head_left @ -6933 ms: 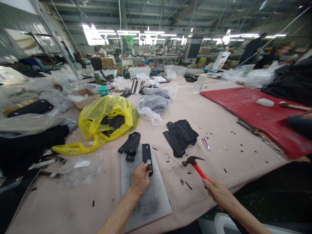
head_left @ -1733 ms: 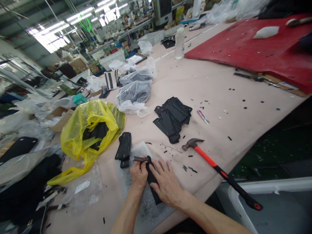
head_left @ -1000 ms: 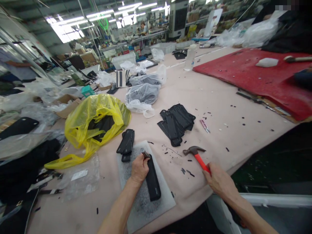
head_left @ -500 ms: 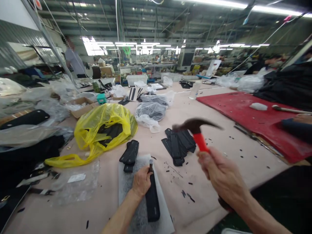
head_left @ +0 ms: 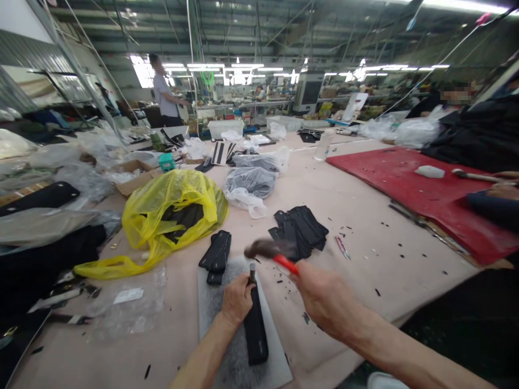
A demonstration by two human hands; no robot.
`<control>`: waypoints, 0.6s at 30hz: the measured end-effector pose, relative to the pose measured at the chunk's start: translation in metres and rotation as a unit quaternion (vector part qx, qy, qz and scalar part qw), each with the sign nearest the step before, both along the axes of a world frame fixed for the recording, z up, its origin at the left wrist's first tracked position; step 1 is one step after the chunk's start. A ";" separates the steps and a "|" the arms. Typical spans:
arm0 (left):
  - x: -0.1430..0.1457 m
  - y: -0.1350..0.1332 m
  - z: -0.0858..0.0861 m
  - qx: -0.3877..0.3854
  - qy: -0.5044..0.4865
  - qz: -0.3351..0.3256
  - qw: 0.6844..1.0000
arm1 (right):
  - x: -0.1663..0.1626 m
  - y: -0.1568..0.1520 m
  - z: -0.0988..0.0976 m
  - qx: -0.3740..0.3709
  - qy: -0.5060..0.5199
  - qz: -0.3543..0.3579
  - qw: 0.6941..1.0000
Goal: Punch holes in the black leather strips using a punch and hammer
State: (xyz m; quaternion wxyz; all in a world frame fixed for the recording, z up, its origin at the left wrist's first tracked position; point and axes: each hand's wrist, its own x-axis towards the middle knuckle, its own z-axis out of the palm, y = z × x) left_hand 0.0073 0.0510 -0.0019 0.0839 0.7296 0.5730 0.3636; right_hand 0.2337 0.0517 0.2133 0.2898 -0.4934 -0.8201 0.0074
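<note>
My right hand (head_left: pixel 320 286) is closed round the red handle of a claw hammer (head_left: pixel 287 263), whose blurred dark head is just above the top of a metal punch (head_left: pixel 252 268). That punch stands upright in the closed fingers of my left hand (head_left: pixel 237 299); its lower tip is hidden. Beneath it lies a long black strip-shaped piece (head_left: pixel 256 329) on a worn grey-white board (head_left: pixel 223 346). A few similar black pieces (head_left: pixel 217 251) are stacked at the board's far left corner. A larger fanned pile of black pieces (head_left: pixel 304 227) lies beyond the hammer.
Left of the board is a yellow plastic bag (head_left: pixel 141 216) with black material inside. Clear bags (head_left: pixel 251 186) sit further back. A pink-and-white pen-like tool (head_left: pixel 343 247) and black scraps lie on the right. Beyond is a red mat (head_left: pixel 385 167) with another person's arm (head_left: pixel 497 200) at its edge.
My right hand has swung the hammer down and left, from raised at the right to just over the punch. My left hand holds still. A person in the background has moved right.
</note>
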 end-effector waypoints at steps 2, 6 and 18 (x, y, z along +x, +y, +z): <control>0.000 0.000 0.000 0.004 0.000 0.001 1.000 | 0.002 0.001 0.002 -0.076 -0.065 0.052 0.994; 0.000 0.001 0.000 0.002 -0.009 -0.005 1.000 | 0.003 -0.001 -0.003 -0.045 0.097 -0.049 0.993; -0.004 0.001 -0.002 -0.052 -0.026 -0.007 0.998 | 0.083 -0.006 -0.112 -0.352 0.047 -0.121 0.927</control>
